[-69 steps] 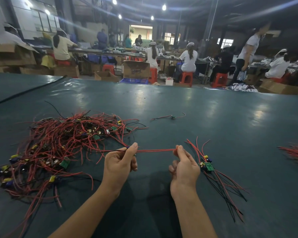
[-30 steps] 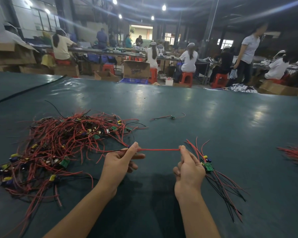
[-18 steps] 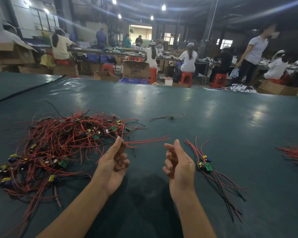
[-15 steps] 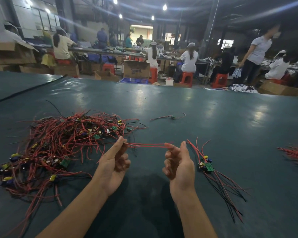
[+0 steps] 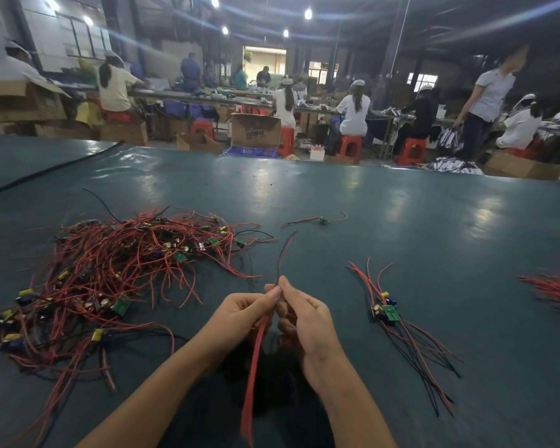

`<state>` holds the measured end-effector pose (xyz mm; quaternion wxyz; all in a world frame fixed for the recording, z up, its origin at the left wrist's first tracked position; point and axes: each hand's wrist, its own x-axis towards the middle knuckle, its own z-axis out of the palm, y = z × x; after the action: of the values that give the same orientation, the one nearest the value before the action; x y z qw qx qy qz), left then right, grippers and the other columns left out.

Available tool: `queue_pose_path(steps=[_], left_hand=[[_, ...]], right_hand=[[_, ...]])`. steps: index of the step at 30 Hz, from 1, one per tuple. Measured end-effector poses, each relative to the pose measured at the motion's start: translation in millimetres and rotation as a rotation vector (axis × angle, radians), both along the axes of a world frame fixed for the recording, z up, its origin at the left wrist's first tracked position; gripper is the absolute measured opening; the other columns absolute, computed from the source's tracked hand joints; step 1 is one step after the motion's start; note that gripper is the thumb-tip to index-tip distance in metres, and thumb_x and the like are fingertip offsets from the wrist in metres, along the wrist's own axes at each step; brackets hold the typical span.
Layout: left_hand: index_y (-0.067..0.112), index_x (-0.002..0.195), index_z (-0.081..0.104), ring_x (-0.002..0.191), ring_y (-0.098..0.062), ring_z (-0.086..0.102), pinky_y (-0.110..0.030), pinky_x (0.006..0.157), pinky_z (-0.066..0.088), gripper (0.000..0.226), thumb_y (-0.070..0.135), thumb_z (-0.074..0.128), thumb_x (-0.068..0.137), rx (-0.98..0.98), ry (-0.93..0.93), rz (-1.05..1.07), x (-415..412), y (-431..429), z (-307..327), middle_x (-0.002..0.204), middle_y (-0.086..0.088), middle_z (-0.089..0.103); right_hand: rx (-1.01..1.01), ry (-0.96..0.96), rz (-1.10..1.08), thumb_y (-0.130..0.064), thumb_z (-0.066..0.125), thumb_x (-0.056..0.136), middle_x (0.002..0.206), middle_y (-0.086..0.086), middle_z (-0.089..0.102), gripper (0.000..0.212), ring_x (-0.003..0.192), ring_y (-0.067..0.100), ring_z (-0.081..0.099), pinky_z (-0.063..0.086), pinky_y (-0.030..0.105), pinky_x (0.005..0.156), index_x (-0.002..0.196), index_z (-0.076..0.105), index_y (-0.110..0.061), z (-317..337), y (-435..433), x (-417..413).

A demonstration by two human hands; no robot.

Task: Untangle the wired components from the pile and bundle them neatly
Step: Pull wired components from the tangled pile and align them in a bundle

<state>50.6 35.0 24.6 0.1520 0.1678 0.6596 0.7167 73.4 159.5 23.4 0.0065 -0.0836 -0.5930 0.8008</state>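
Note:
A tangled pile of red and black wires with small green boards and yellow and blue parts (image 5: 110, 279) lies on the left of the green table (image 5: 401, 221). My left hand (image 5: 240, 313) and my right hand (image 5: 307, 318) meet at the table's near middle. Both pinch one wired piece (image 5: 256, 360). Its red leads hang down toward me and its dark lead rises past my fingertips. A small sorted group of wired boards (image 5: 388, 313) lies to the right of my hands.
One loose wired piece (image 5: 320, 219) lies farther back at the middle. More red wires (image 5: 553, 291) show at the right edge. A black cable (image 5: 46, 171) crosses the far left of the table. Beyond the table, people sit at benches among cardboard boxes (image 5: 256, 130).
The wire was stretched sideways between my hands. My hands have since come together, and the piece now runs up and down, clear of the pile.

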Motion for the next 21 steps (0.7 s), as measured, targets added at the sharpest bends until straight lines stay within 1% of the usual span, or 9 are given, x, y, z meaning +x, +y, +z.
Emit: queue_pose_path(steps=[4, 6, 8, 10, 12, 14, 16, 19, 21], left_hand=[[0.019, 0.049, 0.050, 0.039, -0.010, 0.034, -0.019, 0.042, 0.029, 0.047, 0.057, 0.056, 0.074, 0.038, -0.156, 0.055, -1.4, 1.4, 4.7, 0.047, 0.001, 0.038], [0.016, 0.053, 0.051, 0.044, -0.013, 0.041, -0.023, 0.048, 0.035, 0.052, 0.059, 0.048, 0.082, 0.137, -0.300, 0.054, -4.1, -0.8, 5.4, 0.052, -0.002, 0.044], [0.016, 0.061, 0.056, 0.049, -0.014, 0.045, -0.025, 0.051, 0.037, 0.046, 0.048, 0.044, 0.092, 0.183, -0.313, 0.047, -5.0, -2.9, 3.7, 0.057, -0.002, 0.048], [0.016, 0.070, 0.062, 0.052, -0.012, 0.049, -0.022, 0.052, 0.040, 0.032, 0.030, 0.049, 0.096, 0.112, -0.199, 0.066, -3.6, -2.5, -1.2, 0.061, -0.002, 0.054], [0.015, 0.081, 0.063, 0.056, -0.011, 0.054, -0.020, 0.052, 0.043, 0.012, 0.023, 0.063, 0.090, 0.015, -0.022, 0.049, -0.1, 0.5, -5.2, 0.066, -0.001, 0.061], [0.014, 0.089, 0.063, 0.062, -0.008, 0.062, -0.017, 0.055, 0.047, 0.023, 0.033, 0.073, 0.082, -0.026, 0.082, 0.033, 3.6, 4.5, -7.6, 0.072, 0.002, 0.068], [0.016, 0.083, 0.064, 0.063, -0.006, 0.064, -0.017, 0.057, 0.048, 0.031, 0.046, 0.072, 0.081, -0.030, 0.149, 0.125, 5.5, 7.0, -7.1, 0.069, 0.005, 0.068], [0.011, 0.069, 0.062, 0.057, -0.011, 0.058, -0.022, 0.056, 0.047, 0.045, 0.054, 0.060, 0.080, -0.041, 0.213, 0.288, 2.5, 7.0, -7.9, 0.059, 0.003, 0.060], [0.014, 0.068, 0.069, 0.060, -0.016, 0.064, -0.023, 0.058, 0.051, 0.043, 0.053, 0.056, 0.081, -0.015, 0.207, 0.350, -0.6, 5.7, -9.5, 0.062, -0.002, 0.066]], right_hand=[[-0.097, -0.055, -0.039, -0.032, 0.077, 0.078, 0.069, 0.010, 0.066, 0.020, 0.058, 0.021, 0.058, 0.048, 0.028, 0.057, 0.068, 0.073, -0.015, 0.0, -2.3, -0.5], [-0.173, -0.078, -0.073, -0.024, 0.072, 0.086, 0.069, 0.009, 0.069, 0.021, 0.054, 0.019, 0.062, 0.049, 0.025, 0.050, 0.068, 0.073, -0.014, 1.9, -1.1, -0.5], [-0.190, -0.083, -0.141, -0.022, 0.070, 0.089, 0.067, 0.001, 0.070, 0.024, 0.046, 0.008, 0.057, 0.040, 0.019, 0.040, 0.067, 0.075, -0.014, 3.0, 0.2, -1.0], [-0.172, -0.076, -0.209, -0.022, 0.070, 0.088, 0.067, -0.001, 0.072, 0.022, 0.044, 0.005, 0.055, 0.037, 0.017, 0.038, 0.069, 0.076, -0.014, 3.4, 0.4, -0.2], [-0.162, -0.062, -0.240, -0.020, 0.070, 0.088, 0.070, 0.003, 0.074, 0.021, 0.050, 0.009, 0.061, 0.046, 0.021, 0.045, 0.071, 0.076, -0.010, 2.7, -0.6, 0.6], [-0.137, -0.043, -0.227, -0.020, 0.070, 0.088, 0.076, 0.009, 0.075, 0.021, 0.062, 0.017, 0.068, 0.056, 0.031, 0.061, 0.072, 0.078, -0.011, 1.8, -3.3, 2.0], [-0.111, -0.033, -0.217, -0.020, 0.071, 0.088, 0.077, 0.010, 0.075, 0.020, 0.067, 0.021, 0.068, 0.055, 0.037, 0.071, 0.071, 0.078, -0.014, 1.3, -7.6, 2.9], [-0.085, -0.043, -0.222, -0.019, 0.073, 0.085, 0.071, 0.010, 0.072, 0.020, 0.070, 0.027, 0.061, 0.050, 0.041, 0.072, 0.067, 0.077, -0.014, 0.1, -13.2, 3.7], [-0.079, -0.054, -0.224, -0.020, 0.074, 0.085, 0.066, 0.008, 0.065, 0.019, 0.070, 0.027, 0.056, 0.048, 0.041, 0.070, 0.067, 0.076, -0.011, 0.0, -15.7, 4.3]])
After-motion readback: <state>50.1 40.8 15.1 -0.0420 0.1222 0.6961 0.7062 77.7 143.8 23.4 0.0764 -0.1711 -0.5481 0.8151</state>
